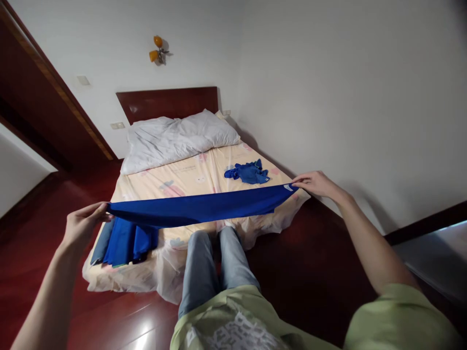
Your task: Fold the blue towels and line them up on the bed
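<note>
A long piece of blue cloth (197,206) is stretched out in the air between my hands, above the foot of the bed. My left hand (82,221) pinches its left end, and my right hand (317,184) pinches the right end, where a small white label shows. Below my left hand, blue folded cloths (126,243) lie on the bed's front left corner beside a grey-blue one (102,243). Further back on the right, a crumpled blue cloth (250,171) rests on the sheet.
The bed (171,177) has a cream patterned sheet hanging over its front edge. A white quilt (175,138) lies bunched near the dark headboard (168,104). A white wall (346,97) runs along the right. My legs (215,262) stand against the bed's foot, on dark red floor (292,272).
</note>
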`<state>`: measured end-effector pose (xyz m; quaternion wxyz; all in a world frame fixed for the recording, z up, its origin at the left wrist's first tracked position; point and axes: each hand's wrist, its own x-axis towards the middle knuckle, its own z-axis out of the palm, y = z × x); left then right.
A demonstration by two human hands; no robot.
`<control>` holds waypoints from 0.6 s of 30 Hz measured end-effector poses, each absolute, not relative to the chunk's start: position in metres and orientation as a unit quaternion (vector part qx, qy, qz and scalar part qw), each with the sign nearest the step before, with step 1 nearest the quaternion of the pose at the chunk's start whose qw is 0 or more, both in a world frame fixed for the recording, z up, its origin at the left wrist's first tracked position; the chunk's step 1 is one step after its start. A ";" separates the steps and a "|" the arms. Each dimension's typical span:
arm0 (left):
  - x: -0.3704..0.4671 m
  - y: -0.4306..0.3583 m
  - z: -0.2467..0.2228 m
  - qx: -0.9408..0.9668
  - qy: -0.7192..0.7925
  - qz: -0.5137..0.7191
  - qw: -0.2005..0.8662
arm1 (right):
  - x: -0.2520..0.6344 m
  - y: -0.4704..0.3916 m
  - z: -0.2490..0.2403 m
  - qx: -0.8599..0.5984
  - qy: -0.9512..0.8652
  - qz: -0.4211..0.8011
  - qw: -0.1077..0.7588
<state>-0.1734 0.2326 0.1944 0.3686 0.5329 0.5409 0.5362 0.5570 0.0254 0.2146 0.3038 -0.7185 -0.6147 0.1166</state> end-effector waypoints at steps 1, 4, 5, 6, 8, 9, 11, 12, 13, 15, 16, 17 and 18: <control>-0.177 0.232 0.194 0.533 0.551 0.519 0.378 | 0.559 0.024 0.214 -0.719 -0.611 0.138 0.302; -0.183 0.230 0.195 0.529 0.571 0.482 0.402 | 0.562 0.021 0.215 -0.715 -0.609 0.187 0.288; -0.184 0.230 0.195 0.525 0.576 0.472 0.411 | 0.563 0.022 0.216 -0.715 -0.610 0.197 0.279; -0.184 0.231 0.195 0.522 0.580 0.464 0.419 | 0.564 0.023 0.216 -0.716 -0.611 0.206 0.268; -0.183 0.236 0.191 0.519 0.585 0.448 0.434 | 0.566 0.030 0.214 -0.718 -0.614 0.220 0.245; -0.182 0.240 0.187 0.517 0.588 0.441 0.438 | 0.567 0.036 0.211 -0.717 -0.616 0.225 0.235; -0.178 0.251 0.174 0.512 0.596 0.429 0.446 | 0.571 0.054 0.202 -0.711 -0.627 0.228 0.220; -0.176 0.259 0.165 0.508 0.599 0.425 0.450 | 0.572 0.066 0.196 -0.708 -0.635 0.223 0.215; -0.172 0.267 0.156 0.505 0.599 0.422 0.456 | 0.573 0.080 0.189 -0.705 -0.642 0.212 0.214; -0.161 0.286 0.138 0.499 0.593 0.420 0.472 | 0.574 0.112 0.174 -0.705 -0.651 0.177 0.219; -0.153 0.297 0.130 0.493 0.591 0.422 0.479 | 0.573 0.130 0.167 -0.706 -0.654 0.157 0.224; -0.145 0.309 0.123 0.487 0.588 0.429 0.484 | 0.573 0.148 0.161 -0.707 -0.655 0.137 0.230; -0.136 0.321 0.119 0.481 0.585 0.440 0.483 | 0.573 0.166 0.156 -0.708 -0.655 0.117 0.238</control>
